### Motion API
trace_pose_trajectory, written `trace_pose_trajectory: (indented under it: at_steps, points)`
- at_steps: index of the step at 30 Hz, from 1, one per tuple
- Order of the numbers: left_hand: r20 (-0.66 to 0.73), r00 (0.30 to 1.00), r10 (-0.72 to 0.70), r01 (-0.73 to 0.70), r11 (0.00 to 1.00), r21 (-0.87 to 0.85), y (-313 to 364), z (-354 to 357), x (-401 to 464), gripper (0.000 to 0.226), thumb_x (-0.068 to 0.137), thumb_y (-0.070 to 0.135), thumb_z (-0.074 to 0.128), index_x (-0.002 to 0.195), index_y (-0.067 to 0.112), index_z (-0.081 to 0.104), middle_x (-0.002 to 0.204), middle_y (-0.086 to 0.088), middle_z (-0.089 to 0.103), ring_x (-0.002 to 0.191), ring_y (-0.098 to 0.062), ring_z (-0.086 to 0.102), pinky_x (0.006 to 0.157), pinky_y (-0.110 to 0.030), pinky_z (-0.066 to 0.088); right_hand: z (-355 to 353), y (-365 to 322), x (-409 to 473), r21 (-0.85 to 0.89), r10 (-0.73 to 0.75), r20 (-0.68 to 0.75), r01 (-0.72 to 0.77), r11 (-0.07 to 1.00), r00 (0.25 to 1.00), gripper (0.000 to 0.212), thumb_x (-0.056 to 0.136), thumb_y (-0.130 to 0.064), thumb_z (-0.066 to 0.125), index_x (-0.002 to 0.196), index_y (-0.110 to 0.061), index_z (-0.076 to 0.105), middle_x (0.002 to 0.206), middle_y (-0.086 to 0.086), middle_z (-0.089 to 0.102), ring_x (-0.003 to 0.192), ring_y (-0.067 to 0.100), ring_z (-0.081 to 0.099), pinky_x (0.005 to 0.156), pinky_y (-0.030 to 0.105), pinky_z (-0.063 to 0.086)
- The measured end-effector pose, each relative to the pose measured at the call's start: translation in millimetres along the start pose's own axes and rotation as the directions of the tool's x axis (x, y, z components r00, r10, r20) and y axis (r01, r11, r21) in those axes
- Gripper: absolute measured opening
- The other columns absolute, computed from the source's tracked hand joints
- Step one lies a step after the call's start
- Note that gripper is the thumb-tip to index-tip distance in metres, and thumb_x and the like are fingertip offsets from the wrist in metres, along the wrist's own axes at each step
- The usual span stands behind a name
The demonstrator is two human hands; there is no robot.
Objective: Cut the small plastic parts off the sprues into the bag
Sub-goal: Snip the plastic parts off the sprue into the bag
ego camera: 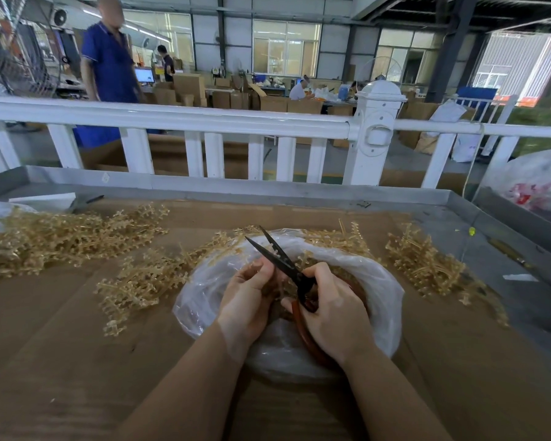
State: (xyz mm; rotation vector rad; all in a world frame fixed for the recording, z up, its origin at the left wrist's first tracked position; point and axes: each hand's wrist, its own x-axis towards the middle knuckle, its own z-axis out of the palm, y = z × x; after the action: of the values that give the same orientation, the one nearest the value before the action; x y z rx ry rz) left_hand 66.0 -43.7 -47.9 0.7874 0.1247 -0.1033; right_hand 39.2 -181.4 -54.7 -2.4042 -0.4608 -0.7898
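A clear plastic bag (pixel 382 291) with a rolled-down rim sits open in the middle of the cardboard-covered table (pixel 77 345). Over its mouth my right hand (pixel 331 310) grips black scissors (pixel 277 253) by their red-brown handles, blades parted and pointing up and away. My left hand (pixel 252 294) pinches a small translucent sprue (pixel 275 246) whose tip lies between the blades. Piles of amber plastic sprues lie to the left (pixel 61 237), in front of the bag (pixel 147 278) and to the right (pixel 427 259).
A white fence rail (pixel 204 117) runs behind the table's raised metal edge (pixel 268 187). A person in blue (pixel 109 58) stands beyond it at the left. A filled plastic bag (pixel 535 186) sits at the far right. Cardboard boxes and workers fill the background.
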Motion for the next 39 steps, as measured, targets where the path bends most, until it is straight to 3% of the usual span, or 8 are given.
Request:
trace_pose_trajectory:
  at_steps: [3,8,13,17,25,32,39]
  points:
    - [0.007,0.998,0.055,-0.055,0.998,0.034,-2,0,0,0.010,0.093,0.005,0.051,0.088,0.005,0.060,0.078,-0.014,0.068,0.065,-0.021,0.069,0.057,-0.030,0.057,1,0,0,-0.008,0.003,0.001,-0.003,1.000,1.000,0.041,0.076,-0.044,0.074,0.101,-0.017,0.054,0.089,-0.005,0.065,0.085,0.013,0.062,0.072,0.018,0.043]
    - [-0.073,0.997,0.010,-0.012,1.000,-0.025,-1,1,2,0.020,0.093,0.001,0.050,0.077,0.011,0.053,0.075,-0.011,0.065,0.061,-0.019,0.066,0.064,-0.034,0.055,0,0,-1,-0.009,-0.008,0.019,0.008,1.000,1.000,0.042,0.075,-0.044,0.074,0.100,-0.016,0.054,0.088,-0.005,0.064,0.084,0.013,0.061,0.071,0.021,0.046]
    - [-0.078,0.997,-0.002,-0.003,0.997,-0.075,0,2,3,0.021,0.094,-0.002,0.048,0.077,0.010,0.052,0.063,-0.006,0.067,0.058,-0.016,0.068,0.059,-0.031,0.057,-1,0,-1,-0.025,-0.010,0.057,0.012,1.000,0.998,0.043,0.078,-0.046,0.069,0.105,-0.017,0.054,0.095,-0.003,0.064,0.092,0.015,0.059,0.078,0.024,0.048]
    - [-0.071,0.997,-0.005,-0.002,0.995,-0.098,-1,1,4,0.021,0.093,-0.002,0.047,0.077,0.009,0.053,0.064,-0.006,0.068,0.060,-0.017,0.069,0.069,-0.035,0.052,-1,0,-1,-0.026,-0.005,0.067,0.006,1.000,0.998,0.043,0.077,-0.047,0.070,0.103,-0.016,0.054,0.094,-0.003,0.063,0.091,0.015,0.057,0.077,0.024,0.046]
    - [-0.109,0.994,0.002,-0.012,0.996,-0.091,-2,3,5,0.019,0.093,-0.003,0.048,0.079,0.009,0.055,0.067,-0.008,0.068,0.063,-0.020,0.068,0.074,-0.038,0.054,-2,0,-1,-0.038,-0.005,0.077,0.008,0.999,0.997,0.044,0.078,-0.052,0.064,0.103,-0.019,0.052,0.095,-0.004,0.061,0.090,0.014,0.055,0.078,0.025,0.046]
    - [-0.050,0.999,0.000,-0.002,0.999,-0.037,0,6,-2,0.021,0.091,-0.001,0.050,0.074,0.009,0.056,0.067,-0.010,0.068,0.061,-0.019,0.068,0.062,-0.032,0.059,-2,-2,0,-0.025,-0.019,0.057,0.020,0.999,0.998,0.040,0.082,-0.047,0.065,0.103,-0.015,0.052,0.094,-0.001,0.063,0.090,0.015,0.060,0.077,0.026,0.050]
    - [-0.032,0.998,-0.053,0.053,0.999,-0.011,4,8,-7,0.007,0.094,0.005,0.049,0.090,0.007,0.054,0.088,-0.016,0.062,0.075,-0.027,0.062,0.052,-0.029,0.056,-2,-4,2,-0.019,-0.034,0.065,0.035,0.999,0.997,0.040,0.085,-0.041,0.065,0.106,-0.009,0.054,0.093,0.002,0.066,0.085,0.018,0.064,0.073,0.029,0.053]
